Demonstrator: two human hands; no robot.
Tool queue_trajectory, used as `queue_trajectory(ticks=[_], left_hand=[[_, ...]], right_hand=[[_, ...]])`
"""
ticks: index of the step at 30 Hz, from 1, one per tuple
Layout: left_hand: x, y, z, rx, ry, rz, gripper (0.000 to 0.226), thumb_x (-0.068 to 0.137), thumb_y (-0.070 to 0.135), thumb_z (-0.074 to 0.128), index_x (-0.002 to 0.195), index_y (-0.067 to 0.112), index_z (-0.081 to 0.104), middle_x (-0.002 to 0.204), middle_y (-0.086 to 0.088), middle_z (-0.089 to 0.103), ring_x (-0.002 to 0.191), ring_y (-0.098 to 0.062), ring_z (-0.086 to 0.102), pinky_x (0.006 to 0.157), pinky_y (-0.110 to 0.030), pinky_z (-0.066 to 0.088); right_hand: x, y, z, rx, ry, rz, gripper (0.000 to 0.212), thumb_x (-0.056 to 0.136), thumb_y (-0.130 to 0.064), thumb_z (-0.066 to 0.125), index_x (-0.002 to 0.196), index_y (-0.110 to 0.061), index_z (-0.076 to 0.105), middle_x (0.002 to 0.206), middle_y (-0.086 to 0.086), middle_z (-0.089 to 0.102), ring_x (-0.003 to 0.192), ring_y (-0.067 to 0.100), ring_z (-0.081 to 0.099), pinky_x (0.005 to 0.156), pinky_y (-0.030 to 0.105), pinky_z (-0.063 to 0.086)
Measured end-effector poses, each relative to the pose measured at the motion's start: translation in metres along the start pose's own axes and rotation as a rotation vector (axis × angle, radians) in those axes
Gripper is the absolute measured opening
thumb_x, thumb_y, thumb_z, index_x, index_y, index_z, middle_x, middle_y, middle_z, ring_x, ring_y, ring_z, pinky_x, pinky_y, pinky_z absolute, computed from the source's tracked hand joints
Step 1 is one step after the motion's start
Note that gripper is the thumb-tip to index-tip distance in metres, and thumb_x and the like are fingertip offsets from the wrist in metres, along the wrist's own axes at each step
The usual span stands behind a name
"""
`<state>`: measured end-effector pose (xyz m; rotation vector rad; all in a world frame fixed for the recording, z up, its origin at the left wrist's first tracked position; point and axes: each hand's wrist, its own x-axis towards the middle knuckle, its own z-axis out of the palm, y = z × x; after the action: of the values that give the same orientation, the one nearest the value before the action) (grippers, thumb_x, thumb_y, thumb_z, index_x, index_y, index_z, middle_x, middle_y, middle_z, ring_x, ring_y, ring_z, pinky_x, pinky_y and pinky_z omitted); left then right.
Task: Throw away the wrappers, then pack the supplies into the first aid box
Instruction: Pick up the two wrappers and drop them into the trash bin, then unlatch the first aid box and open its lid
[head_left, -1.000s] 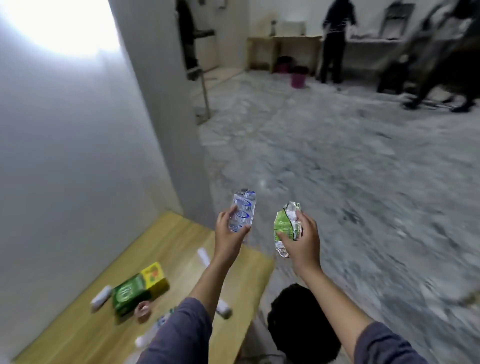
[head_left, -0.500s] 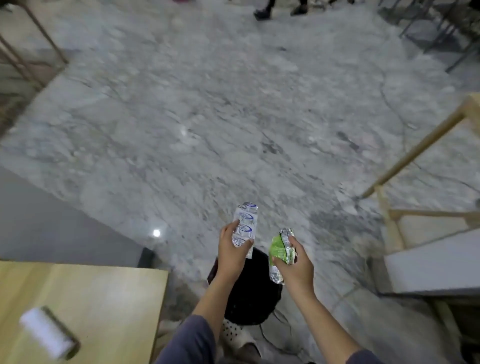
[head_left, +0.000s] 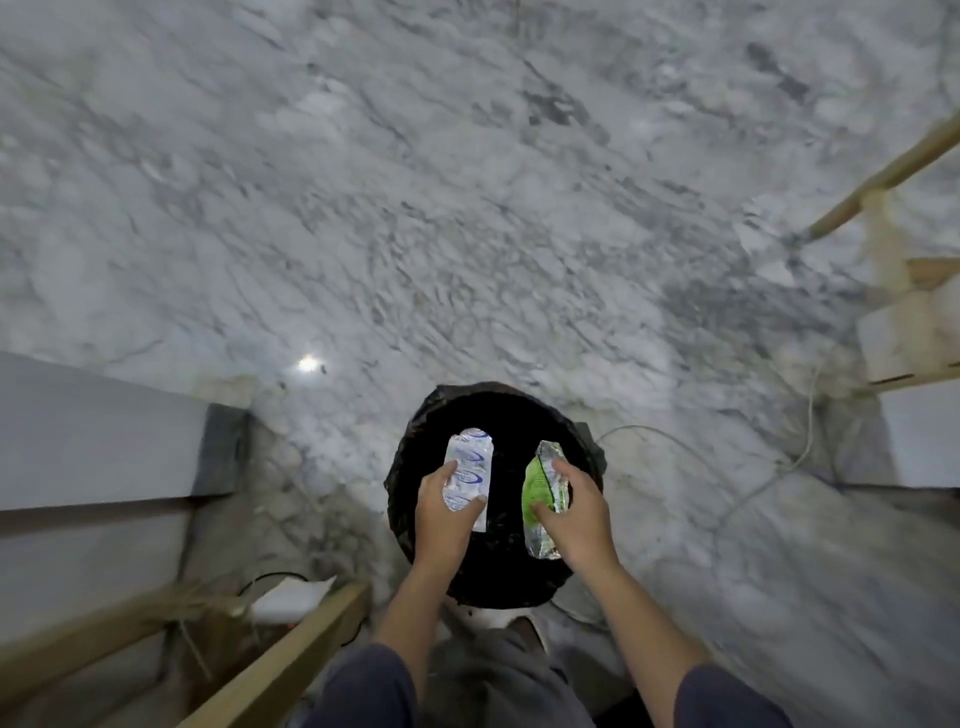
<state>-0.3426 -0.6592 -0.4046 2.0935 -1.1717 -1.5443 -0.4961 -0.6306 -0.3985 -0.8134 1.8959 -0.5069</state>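
Grey-and-white marbled floor (head_left: 467, 208) fills most of the view, with one small bright reflection of a light on it to the left of centre. On that floor, low in the middle of the frame, stands a round bin lined with a black bag (head_left: 410, 467); its inside is dark and I cannot tell what it holds. A thin pale cable (head_left: 727, 467) runs across the floor from just beside the bin's right rim toward the right.

Both hands reach out over the bin's mouth, forearms bare and dark blue-grey sleeves pushed back at the bottom edge. The left hand (head_left: 441, 514) is closed on a white wrapper with blue print (head_left: 470, 467), thumb across its lower part and fingers behind it, so the wrapper stands upright over the left half of the opening. The right hand (head_left: 576, 519) grips a crumpled green and silver wrapper (head_left: 540, 499), pinched between thumb and fingers over the right half of the opening. The two wrappers sit near each other but apart.

At the lower left, a wooden table edge (head_left: 291, 660) slants across the corner, with a grey wall base beyond it. Light wooden frame pieces (head_left: 883, 171) stand at the right edge.
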Motion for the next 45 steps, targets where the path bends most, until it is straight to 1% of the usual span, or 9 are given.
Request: queue_trajectory(ticks=[6, 9, 15, 19, 23, 27, 31, 36, 45], left_hand=[[0.023, -0.038, 0.013, -0.124, -0.039, -0.075, 0.060, 0.090, 0.008, 0.065, 0.144, 0.010, 0.040, 0.144, -0.010, 0.046, 0.130, -0.028, 0.050, 0.096, -0.029, 0.045], [0.004, -0.027, 0.005, -0.182, -0.086, -0.116, 0.067, 0.093, 0.020, 0.061, 0.151, 0.015, 0.028, 0.153, -0.005, 0.037, 0.140, -0.024, 0.039, 0.111, -0.040, 0.039], [-0.063, 0.035, -0.031, -0.042, -0.115, -0.065, 0.068, 0.095, 0.030, 0.059, 0.153, 0.015, 0.026, 0.158, -0.004, 0.031, 0.146, -0.021, 0.030, 0.113, -0.034, 0.031], [-0.116, 0.103, -0.065, 0.066, -0.102, 0.061, 0.068, 0.095, 0.033, 0.058, 0.153, 0.015, 0.026, 0.159, -0.003, 0.029, 0.146, -0.021, 0.029, 0.115, -0.033, 0.031], [-0.172, 0.176, -0.100, 0.047, -0.093, 0.149, 0.068, 0.096, 0.033, 0.057, 0.152, 0.012, 0.026, 0.157, -0.005, 0.031, 0.142, -0.023, 0.036, 0.097, -0.022, 0.038], [-0.235, 0.241, -0.138, 0.028, -0.041, 0.272, 0.072, 0.094, 0.038, 0.058, 0.153, 0.015, 0.023, 0.161, -0.005, 0.025, 0.147, -0.022, 0.027, 0.116, -0.034, 0.029], [-0.295, 0.281, -0.196, 0.046, 0.023, 0.380, 0.077, 0.093, 0.044, 0.058, 0.154, 0.017, 0.021, 0.162, -0.001, 0.021, 0.148, -0.020, 0.024, 0.117, -0.035, 0.026], [-0.351, 0.280, -0.287, 0.116, 0.182, 0.417, 0.077, 0.093, 0.045, 0.056, 0.154, 0.016, 0.019, 0.162, -0.002, 0.020, 0.148, -0.021, 0.025, 0.117, -0.035, 0.027], [-0.447, 0.175, -0.441, 0.182, 0.568, 0.284, 0.072, 0.093, 0.035, 0.060, 0.150, 0.006, 0.026, 0.158, -0.010, 0.030, 0.145, -0.021, 0.030, 0.111, -0.024, 0.024]], right_hand=[[0.017, 0.020, 0.025, 0.029, -0.102, 0.045, 0.061, 0.085, -0.007, 0.062, 0.140, -0.014, 0.035, 0.146, 0.005, 0.037, 0.125, 0.021, 0.048, 0.093, 0.023, 0.042], [0.001, 0.014, 0.016, -0.047, -0.152, 0.036, 0.065, 0.087, -0.016, 0.062, 0.143, -0.014, 0.030, 0.152, 0.004, 0.029, 0.135, 0.020, 0.036, 0.109, 0.030, 0.035], [-0.060, -0.041, -0.039, -0.187, -0.175, 0.003, 0.067, 0.090, -0.023, 0.056, 0.146, -0.013, 0.021, 0.155, 0.003, 0.023, 0.142, 0.019, 0.023, 0.115, 0.030, 0.023], [-0.104, -0.098, -0.087, -0.235, -0.168, -0.079, 0.064, 0.088, -0.029, 0.057, 0.144, -0.017, 0.028, 0.150, 0.002, 0.033, 0.137, 0.019, 0.034, 0.113, 0.036, 0.033], [-0.154, -0.169, -0.135, -0.298, -0.122, -0.147, 0.068, 0.091, -0.033, 0.053, 0.147, -0.015, 0.018, 0.156, 0.002, 0.020, 0.143, 0.020, 0.022, 0.116, 0.034, 0.024], [-0.206, -0.232, -0.174, -0.385, -0.092, -0.304, 0.070, 0.092, -0.035, 0.050, 0.148, -0.016, 0.012, 0.158, 0.003, 0.014, 0.144, 0.020, 0.017, 0.117, 0.034, 0.021], [-0.260, -0.290, -0.189, -0.525, -0.054, -0.456, 0.071, 0.092, -0.037, 0.050, 0.148, -0.016, 0.013, 0.157, 0.002, 0.015, 0.143, 0.019, 0.020, 0.117, 0.034, 0.022], [-0.318, -0.355, -0.166, -0.607, -0.107, -0.634, 0.065, 0.087, -0.040, 0.054, 0.143, -0.018, 0.028, 0.147, 0.002, 0.037, 0.131, 0.022, 0.039, 0.111, 0.033, 0.032], [-0.427, -0.441, -0.022, -0.793, -0.300, -0.900, 0.067, 0.085, -0.040, 0.055, 0.142, -0.016, 0.030, 0.149, 0.008, 0.035, 0.134, 0.027, 0.036, 0.109, 0.037, 0.034]])
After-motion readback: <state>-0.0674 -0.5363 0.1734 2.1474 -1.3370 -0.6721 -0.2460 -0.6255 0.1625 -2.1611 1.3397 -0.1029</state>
